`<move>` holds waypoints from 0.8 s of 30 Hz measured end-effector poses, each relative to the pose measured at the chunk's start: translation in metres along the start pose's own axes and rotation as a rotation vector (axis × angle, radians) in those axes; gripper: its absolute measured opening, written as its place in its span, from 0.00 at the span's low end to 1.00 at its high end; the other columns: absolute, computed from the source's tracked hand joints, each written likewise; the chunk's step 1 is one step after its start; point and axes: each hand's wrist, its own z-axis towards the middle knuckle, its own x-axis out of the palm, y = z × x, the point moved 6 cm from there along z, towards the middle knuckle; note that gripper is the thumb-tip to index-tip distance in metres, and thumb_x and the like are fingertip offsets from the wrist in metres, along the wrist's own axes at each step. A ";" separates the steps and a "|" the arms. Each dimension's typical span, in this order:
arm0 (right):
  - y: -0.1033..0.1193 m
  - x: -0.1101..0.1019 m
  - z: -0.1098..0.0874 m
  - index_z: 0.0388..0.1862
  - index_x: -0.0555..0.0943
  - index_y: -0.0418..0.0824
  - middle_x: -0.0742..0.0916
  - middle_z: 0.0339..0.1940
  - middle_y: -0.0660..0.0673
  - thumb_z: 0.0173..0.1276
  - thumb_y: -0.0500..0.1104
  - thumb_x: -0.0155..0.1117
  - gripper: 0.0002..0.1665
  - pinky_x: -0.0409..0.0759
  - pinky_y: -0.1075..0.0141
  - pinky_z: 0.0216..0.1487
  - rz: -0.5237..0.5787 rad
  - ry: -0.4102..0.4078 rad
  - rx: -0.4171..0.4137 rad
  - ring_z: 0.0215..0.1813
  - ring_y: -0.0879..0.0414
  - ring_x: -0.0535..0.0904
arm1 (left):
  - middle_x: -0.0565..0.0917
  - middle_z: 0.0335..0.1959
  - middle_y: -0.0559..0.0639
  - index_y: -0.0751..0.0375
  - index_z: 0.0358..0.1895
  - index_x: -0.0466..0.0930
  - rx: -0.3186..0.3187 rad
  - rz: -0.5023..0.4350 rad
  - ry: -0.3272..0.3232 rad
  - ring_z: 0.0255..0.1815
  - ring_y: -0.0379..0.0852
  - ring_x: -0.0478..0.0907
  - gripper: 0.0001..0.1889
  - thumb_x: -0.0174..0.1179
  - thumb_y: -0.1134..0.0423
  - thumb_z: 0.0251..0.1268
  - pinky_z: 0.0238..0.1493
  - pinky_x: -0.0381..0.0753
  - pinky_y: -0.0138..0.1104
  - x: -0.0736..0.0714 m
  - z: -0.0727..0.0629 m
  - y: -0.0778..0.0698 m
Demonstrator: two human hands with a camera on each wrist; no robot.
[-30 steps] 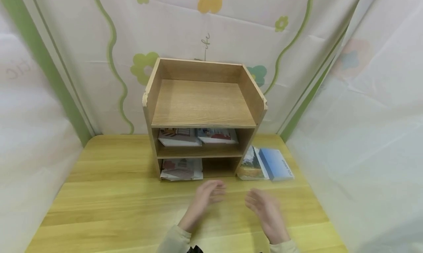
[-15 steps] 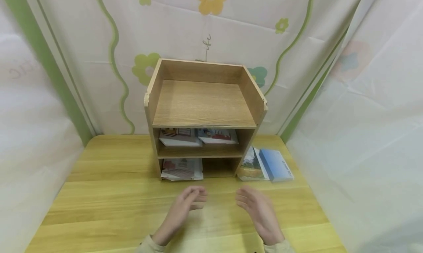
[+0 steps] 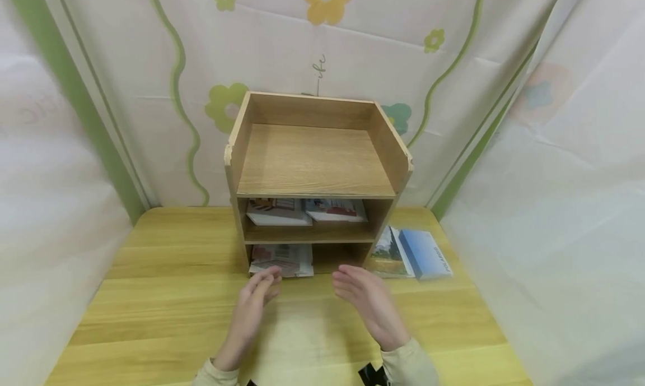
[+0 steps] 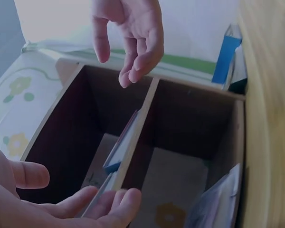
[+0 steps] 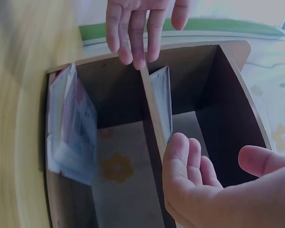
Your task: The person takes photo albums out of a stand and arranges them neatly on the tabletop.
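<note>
My left hand (image 3: 252,305) hovers before the lower left of a small wooden shelf (image 3: 314,159), fingers loosely bent and holding nothing. Facing it, my right hand (image 3: 370,302) is held before the lower right compartment, fingers extended, palm inward and bare. Two books lie on the middle level, a left one (image 3: 274,212) and a right one (image 3: 336,209). On the bottom level a stack of books (image 3: 289,259) fills the left half, partly behind my left fingertips. In the right wrist view this stack (image 5: 78,126) shows several page edges.
To the right of the shelf lie a landscape-covered book (image 3: 390,257) and a blue box (image 3: 425,254) marked POLAROID. The wooden table (image 3: 166,302) carries everything. A flowered curtain (image 3: 322,44) hangs close behind, with white cloth at both sides.
My left hand has moved left, and my right hand has also shifted left and towards the shelf. Books and shelf stay put; the head view has tilted slightly.
</note>
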 end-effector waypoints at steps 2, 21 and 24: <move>0.000 0.006 0.005 0.61 0.72 0.26 0.79 0.58 0.29 0.78 0.39 0.52 0.20 0.64 0.43 0.70 0.008 0.005 -0.010 0.60 0.39 0.76 | 0.70 0.64 0.64 0.77 0.64 0.67 0.008 0.010 -0.017 0.66 0.59 0.67 0.21 0.40 0.63 0.81 0.65 0.71 0.48 -0.004 0.001 -0.002; 0.017 0.029 0.061 0.65 0.64 0.19 0.73 0.62 0.23 0.77 0.39 0.52 0.27 0.72 0.51 0.66 -0.048 -0.030 -0.007 0.56 0.43 0.78 | 0.64 0.70 0.65 0.74 0.71 0.60 -0.027 0.035 -0.070 0.66 0.58 0.67 0.25 0.44 0.62 0.80 0.66 0.70 0.47 -0.011 0.033 -0.039; 0.021 0.030 0.067 0.66 0.62 0.18 0.70 0.64 0.21 0.77 0.38 0.50 0.28 0.70 0.52 0.67 -0.039 0.000 0.006 0.62 0.37 0.74 | 0.62 0.71 0.66 0.76 0.72 0.57 -0.028 0.053 -0.070 0.67 0.59 0.66 0.26 0.45 0.62 0.79 0.67 0.69 0.46 -0.014 0.036 -0.043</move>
